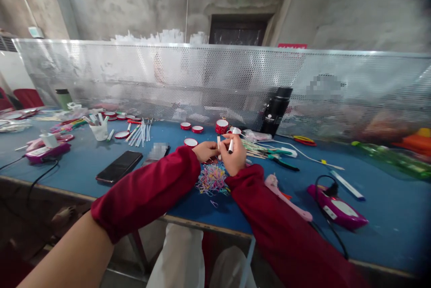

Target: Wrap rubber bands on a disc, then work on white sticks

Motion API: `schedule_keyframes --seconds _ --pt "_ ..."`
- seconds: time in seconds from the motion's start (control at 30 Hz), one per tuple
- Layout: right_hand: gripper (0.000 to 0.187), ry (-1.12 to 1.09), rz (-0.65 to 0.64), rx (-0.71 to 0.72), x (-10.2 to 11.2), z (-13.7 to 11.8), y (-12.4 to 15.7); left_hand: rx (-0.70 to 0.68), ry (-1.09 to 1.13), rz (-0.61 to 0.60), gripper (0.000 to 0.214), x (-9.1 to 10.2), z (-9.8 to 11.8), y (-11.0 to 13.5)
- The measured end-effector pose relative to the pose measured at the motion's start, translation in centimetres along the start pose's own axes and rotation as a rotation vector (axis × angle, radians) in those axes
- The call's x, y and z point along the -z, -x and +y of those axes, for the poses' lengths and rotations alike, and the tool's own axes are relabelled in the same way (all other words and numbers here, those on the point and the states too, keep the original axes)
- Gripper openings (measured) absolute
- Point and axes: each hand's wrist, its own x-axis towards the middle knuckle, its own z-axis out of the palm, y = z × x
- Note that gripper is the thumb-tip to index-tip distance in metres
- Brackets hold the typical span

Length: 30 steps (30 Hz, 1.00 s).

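On my head feed both hands sit over the middle of the table, a bit nearer its far edge than its front edge. Left hand: fingertips pinched on a pale flat stick, which stands roughly upright between the hands. Right hand: fingers closed round a white-and-black marker, just beside the stick. Can't tell if the marker touches the stick, or if the right fingers help hold it.

Pile of coloured loops lies below the hands, toward the front edge; one stray loop is nearer that edge. Phone lies near the front edge, left of the hands. Red-rimmed rolls and black bottle are by the far edge. Teal-handled pliers lie right of the hands; purple power block is toward the table's front right corner.
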Motion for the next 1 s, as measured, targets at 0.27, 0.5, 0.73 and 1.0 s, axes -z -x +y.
schedule_keyframes --seconds 0.27,0.5,0.73,1.0 --pt "0.022 0.003 0.004 0.021 0.0 -0.2 0.0 0.009 0.012 -0.036 0.013 0.1 -0.4 -0.5" --pt "0.024 -0.010 -0.001 0.007 0.2 -0.4 0.0 0.011 0.012 -0.034 0.019 0.2 -0.6 -0.5" --pt "0.024 -0.022 -0.007 0.013 0.1 -0.1 0.0 0.006 0.001 -0.041 0.028 0.2 -0.5 -0.5" --pt "0.022 -0.015 -0.003 0.040 0.1 -0.1 0.0 -0.042 -0.004 -0.070 0.030 0.6 -1.5 -1.2"
